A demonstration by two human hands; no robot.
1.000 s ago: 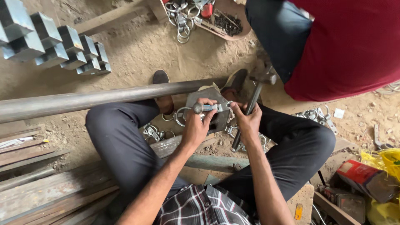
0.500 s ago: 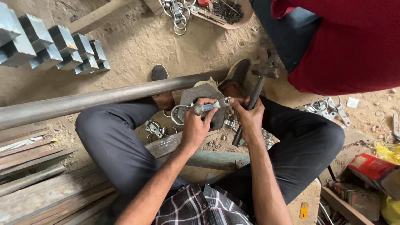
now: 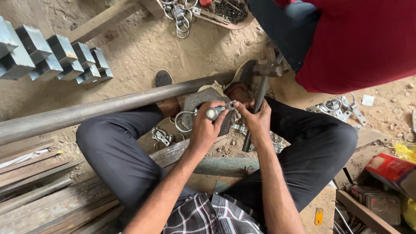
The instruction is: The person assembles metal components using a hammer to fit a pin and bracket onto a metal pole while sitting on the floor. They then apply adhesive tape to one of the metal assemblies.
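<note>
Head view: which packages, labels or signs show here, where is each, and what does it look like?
Red rectangular carton with a pale printed panel: on the ground at the right edge, lying tilted.
Yellow plastic wrapper: at the right edge above the carton, crumpled.
Small white paper scrap: on the dirt at the upper right, beside loose metal fittings; too small to tell whether it is a label.
No signs or screens.

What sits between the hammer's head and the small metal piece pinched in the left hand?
Nothing visible. The hammer, gripped by the right hand, has its head raised beyond the metal piece, which the left hand holds over the dark iron block; only open air lies between.
</note>
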